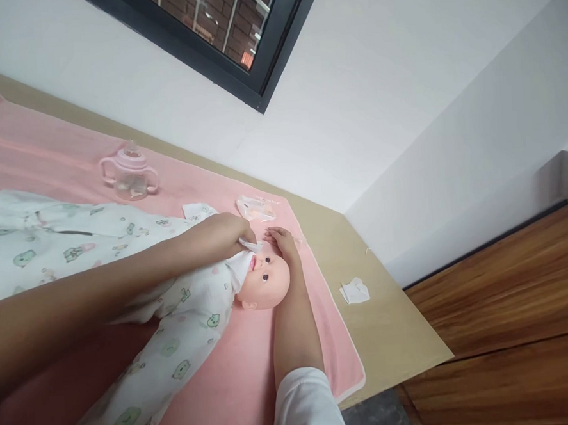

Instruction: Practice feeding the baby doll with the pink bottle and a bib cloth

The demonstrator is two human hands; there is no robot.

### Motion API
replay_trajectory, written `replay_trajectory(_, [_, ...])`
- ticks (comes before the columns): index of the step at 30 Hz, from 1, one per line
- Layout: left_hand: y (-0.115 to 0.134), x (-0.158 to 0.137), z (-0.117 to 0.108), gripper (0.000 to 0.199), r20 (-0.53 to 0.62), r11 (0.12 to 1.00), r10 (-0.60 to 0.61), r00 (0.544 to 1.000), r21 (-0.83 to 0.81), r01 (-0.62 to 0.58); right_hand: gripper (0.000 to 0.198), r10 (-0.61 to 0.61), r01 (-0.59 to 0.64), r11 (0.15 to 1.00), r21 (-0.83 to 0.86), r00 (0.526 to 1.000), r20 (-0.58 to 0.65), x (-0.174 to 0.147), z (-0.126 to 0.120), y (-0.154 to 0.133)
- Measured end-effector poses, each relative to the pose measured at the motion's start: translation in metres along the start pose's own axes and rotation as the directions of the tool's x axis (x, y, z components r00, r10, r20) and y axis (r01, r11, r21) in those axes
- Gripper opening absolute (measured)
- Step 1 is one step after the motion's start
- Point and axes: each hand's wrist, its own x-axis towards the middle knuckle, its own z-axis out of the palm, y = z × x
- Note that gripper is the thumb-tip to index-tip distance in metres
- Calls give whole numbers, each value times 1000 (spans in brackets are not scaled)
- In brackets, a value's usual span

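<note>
A baby doll (269, 284) lies on its back on a pink mat (226, 376), dressed in a white outfit (174, 309) with green animal prints. My left hand (230, 234) reaches over its chest and pinches a thin white tissue (251, 245) close to the doll's mouth. White material also covers the chin and neck; whether it is the same piece I cannot tell. My right hand (283, 241) lies on the far side of the head, fingers stretched out and apart, with the forearm passing around the crown. Part of the doll's body is hidden under my left arm.
A pink two-handled baby bottle (131, 174) stands upright on the mat toward the wall. A small clear packet (255, 208) lies near my hands. On the tan tabletop (392, 334) rests a crumpled white tissue (355, 291). Behind are a white wall and a dark-framed window (257, 89).
</note>
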Motion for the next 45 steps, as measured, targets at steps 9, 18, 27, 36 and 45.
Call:
replay_trajectory(9, [5,0,-5,30,26,999,-50,998,13,49,14,13,-13,1000,11,1000,4,6,-1,5])
replay_trajectory(18, [7,0,-2,43,154,998,-3,988,-56,11,13,1,-1,1000,20,1000,9,8,-2,7])
replay_trajectory(27, [7,1,0,43,180,998,14,983,-60,-3,11,7,-7,1000,13,1000,-2,5,-1,4])
replay_trajectory(36, [4,0,0,30,100,999,19,995,-42,-15,14,-1,1,1000,31,1000,7,3,0,2])
replay_trajectory(45, [5,0,-3,27,80,1000,-1,997,-2,2,7,10,-11,1000,-8,999,-31,7,1,0])
